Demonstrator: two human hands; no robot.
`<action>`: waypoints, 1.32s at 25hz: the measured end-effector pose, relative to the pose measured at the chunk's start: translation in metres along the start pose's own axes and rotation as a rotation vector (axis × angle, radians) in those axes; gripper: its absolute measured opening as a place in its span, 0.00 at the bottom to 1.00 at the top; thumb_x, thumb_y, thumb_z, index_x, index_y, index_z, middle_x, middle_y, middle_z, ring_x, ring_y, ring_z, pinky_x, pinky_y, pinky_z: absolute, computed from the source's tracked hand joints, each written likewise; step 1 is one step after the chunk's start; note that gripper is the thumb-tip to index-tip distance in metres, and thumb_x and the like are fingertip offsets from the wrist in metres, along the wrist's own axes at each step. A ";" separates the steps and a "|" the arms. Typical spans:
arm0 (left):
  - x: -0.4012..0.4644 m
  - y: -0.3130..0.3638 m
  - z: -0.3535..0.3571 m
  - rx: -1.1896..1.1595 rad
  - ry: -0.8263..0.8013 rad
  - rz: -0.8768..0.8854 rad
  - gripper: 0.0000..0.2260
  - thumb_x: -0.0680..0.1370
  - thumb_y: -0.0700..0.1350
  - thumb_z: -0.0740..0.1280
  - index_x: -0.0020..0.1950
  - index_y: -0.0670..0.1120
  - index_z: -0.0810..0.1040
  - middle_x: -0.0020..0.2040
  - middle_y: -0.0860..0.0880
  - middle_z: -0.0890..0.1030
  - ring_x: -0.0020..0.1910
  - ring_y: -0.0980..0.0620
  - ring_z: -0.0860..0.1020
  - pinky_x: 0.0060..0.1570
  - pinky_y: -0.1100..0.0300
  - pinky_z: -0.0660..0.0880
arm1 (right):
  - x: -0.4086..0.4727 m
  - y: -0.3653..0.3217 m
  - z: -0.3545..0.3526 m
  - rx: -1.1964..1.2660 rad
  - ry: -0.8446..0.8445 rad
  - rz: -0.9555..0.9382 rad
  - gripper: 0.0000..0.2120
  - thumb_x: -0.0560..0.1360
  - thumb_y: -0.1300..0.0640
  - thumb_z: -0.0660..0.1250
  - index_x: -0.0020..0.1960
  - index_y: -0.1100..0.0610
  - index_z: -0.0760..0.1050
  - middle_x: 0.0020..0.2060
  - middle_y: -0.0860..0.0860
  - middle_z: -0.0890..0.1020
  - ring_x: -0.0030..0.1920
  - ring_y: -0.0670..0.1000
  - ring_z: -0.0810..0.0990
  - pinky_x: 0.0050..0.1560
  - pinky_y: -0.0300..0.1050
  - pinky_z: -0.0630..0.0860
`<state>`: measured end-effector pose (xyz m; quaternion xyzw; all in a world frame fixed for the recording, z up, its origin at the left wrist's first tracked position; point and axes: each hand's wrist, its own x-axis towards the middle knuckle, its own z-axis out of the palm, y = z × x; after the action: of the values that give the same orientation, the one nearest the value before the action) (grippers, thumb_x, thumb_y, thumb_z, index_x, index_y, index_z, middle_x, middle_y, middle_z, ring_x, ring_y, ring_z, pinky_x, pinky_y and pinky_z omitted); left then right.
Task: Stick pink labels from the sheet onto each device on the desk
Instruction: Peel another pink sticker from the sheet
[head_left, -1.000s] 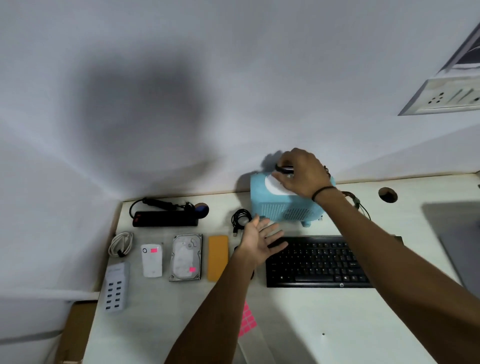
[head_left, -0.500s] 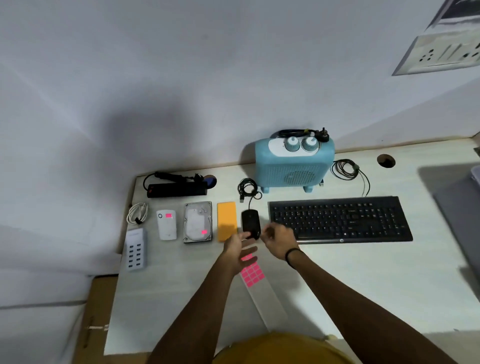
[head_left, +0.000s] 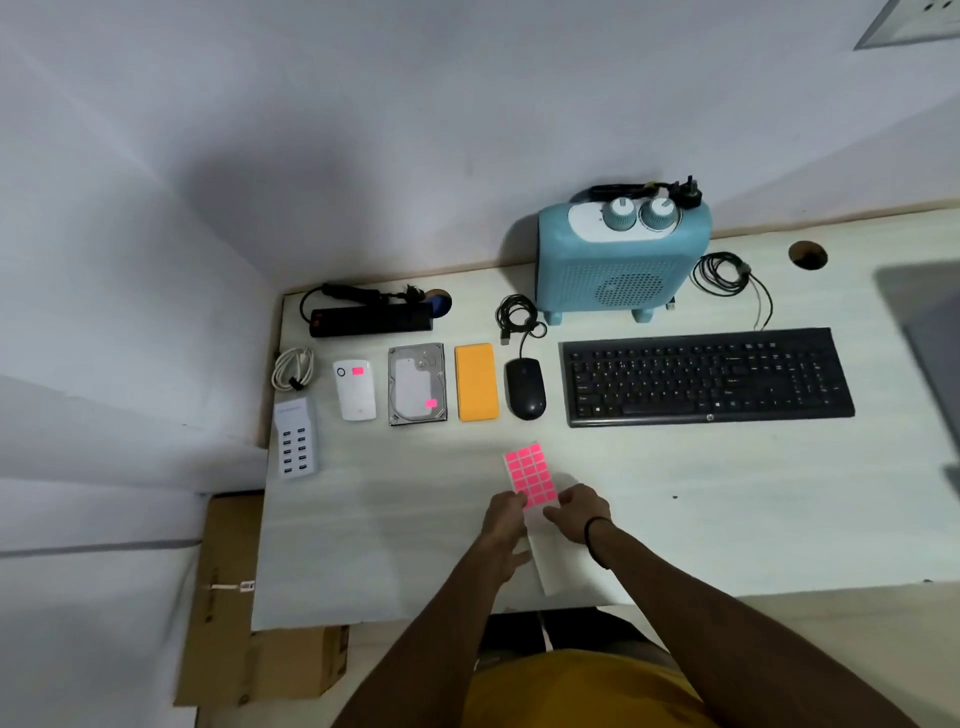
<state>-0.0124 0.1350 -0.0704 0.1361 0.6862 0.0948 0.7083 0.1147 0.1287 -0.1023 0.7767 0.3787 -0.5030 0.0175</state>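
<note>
Both hands now back at the near edge of the pale desk (head_left: 727, 519), no longer at the far side: one second ago the right hand on top of the light blue fan heater (head_left: 621, 260) at the far edge, half a second ago both hands just in front of the black computer mouse (head_left: 525, 388). Probably means a new label about to be peeled for the next device. Left hand (head_left: 503, 525) lying on the left side of the long white backing sheet (head_left: 545, 558), fingers bent over its edge, holding it down as far as visible. Right hand (head_left: 574, 512) at the right side of the same sheet, fingertips curled and touching the lowest row of the pink label block (head_left: 530, 473); whether a label already pinched, cannot tell. Sheet lying slanted near the middle of the near edge, pink squares at its far end. Pink labels already visible on the white rounded plug-in adapter (head_left: 355, 388) and on the bare silver hard drive (head_left: 417, 384) in the row toward the left edge. No label seen on the orange rectangular power bank (head_left: 476, 382), the mouse, the black keyboard (head_left: 706, 375), the white multi-port USB charger (head_left: 296, 439) by the left edge, or the black power strip (head_left: 371, 318) at the far left corner.
</note>
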 end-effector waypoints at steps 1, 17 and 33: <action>0.001 0.000 -0.001 -0.017 -0.017 0.004 0.13 0.82 0.49 0.59 0.60 0.48 0.80 0.58 0.45 0.83 0.56 0.45 0.80 0.46 0.53 0.76 | -0.001 -0.002 0.001 -0.014 -0.013 0.002 0.16 0.76 0.51 0.68 0.60 0.58 0.79 0.57 0.55 0.83 0.58 0.56 0.80 0.53 0.42 0.74; -0.034 0.051 0.153 0.303 -0.189 0.407 0.05 0.79 0.40 0.69 0.52 0.47 0.84 0.46 0.47 0.88 0.42 0.50 0.85 0.38 0.59 0.79 | -0.072 0.080 -0.157 0.659 0.568 -0.017 0.05 0.76 0.52 0.70 0.49 0.53 0.82 0.41 0.51 0.84 0.43 0.52 0.81 0.40 0.39 0.74; -0.111 0.035 0.554 0.589 -0.340 0.838 0.09 0.77 0.36 0.71 0.47 0.49 0.86 0.47 0.49 0.87 0.45 0.51 0.85 0.51 0.54 0.84 | -0.110 0.348 -0.435 0.768 1.031 0.014 0.07 0.73 0.59 0.72 0.50 0.52 0.78 0.40 0.53 0.85 0.44 0.51 0.80 0.51 0.42 0.75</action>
<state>0.5376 0.0975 0.0572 0.6046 0.4461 0.1496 0.6427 0.6365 -0.0048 0.0765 0.8723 0.1263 -0.1647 -0.4427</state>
